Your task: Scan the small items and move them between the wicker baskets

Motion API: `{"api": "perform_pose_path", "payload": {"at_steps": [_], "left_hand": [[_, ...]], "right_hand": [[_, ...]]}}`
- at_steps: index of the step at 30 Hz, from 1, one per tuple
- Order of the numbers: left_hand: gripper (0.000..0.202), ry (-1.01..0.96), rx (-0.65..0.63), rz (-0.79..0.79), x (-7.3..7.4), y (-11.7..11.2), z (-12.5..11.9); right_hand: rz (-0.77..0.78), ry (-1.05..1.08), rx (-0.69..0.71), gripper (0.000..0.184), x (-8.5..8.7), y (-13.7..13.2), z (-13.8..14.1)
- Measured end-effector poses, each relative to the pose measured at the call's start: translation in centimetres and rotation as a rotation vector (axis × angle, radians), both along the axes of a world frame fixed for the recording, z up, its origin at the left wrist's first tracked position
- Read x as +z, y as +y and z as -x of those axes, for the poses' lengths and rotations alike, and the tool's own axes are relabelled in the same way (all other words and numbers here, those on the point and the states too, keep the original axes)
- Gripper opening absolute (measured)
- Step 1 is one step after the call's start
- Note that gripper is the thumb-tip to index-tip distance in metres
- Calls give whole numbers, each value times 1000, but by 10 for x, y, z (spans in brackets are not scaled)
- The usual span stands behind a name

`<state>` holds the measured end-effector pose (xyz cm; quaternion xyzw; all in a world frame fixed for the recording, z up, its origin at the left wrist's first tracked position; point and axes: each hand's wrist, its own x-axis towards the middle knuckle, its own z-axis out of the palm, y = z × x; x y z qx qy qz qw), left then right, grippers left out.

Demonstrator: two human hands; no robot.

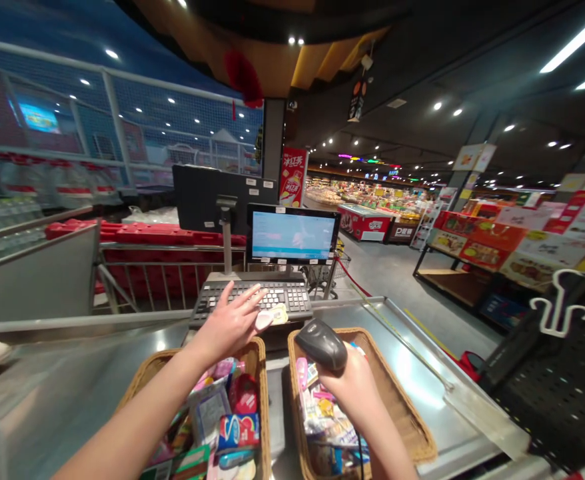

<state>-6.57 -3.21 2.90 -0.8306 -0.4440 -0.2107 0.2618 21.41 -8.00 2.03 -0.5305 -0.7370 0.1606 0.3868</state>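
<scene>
My left hand [233, 319] is over the black keyboard [287, 297], its fingers spread across the keys. A small white and yellow-green package [277, 313] is at its thumb side and appears held there; the thumb itself is mostly hidden. My right hand [350, 377] is closed around a black handheld barcode scanner [322, 343], above the right wicker basket [405, 423]. The scanner's head points up and to the left, and a dark cable hangs below my hand. Small colourful packaged goods [322, 407] lie in that basket. More packages [237, 430] fill the left wicker basket [264, 400], partly covered by my left forearm.
Behind the keyboard stand a lit monitor [292, 235] and a second screen [207, 200] turned away. Both baskets rest on a metal counter [407, 340]. At the right are a black perforated panel [572, 373] with a white hook [561, 303] and stacked boxes [512, 233].
</scene>
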Motion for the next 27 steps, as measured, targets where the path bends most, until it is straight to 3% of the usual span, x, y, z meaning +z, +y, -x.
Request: {"api": "perform_pose_path", "payload": {"at_steps": [18, 27], "left_hand": [[16, -43, 19, 9, 3, -14, 30], [16, -52, 54, 110, -8, -28, 44]], "right_hand": [[-44, -41, 31, 7, 5, -15, 26], [4, -43, 41, 9, -1, -20, 37]]}}
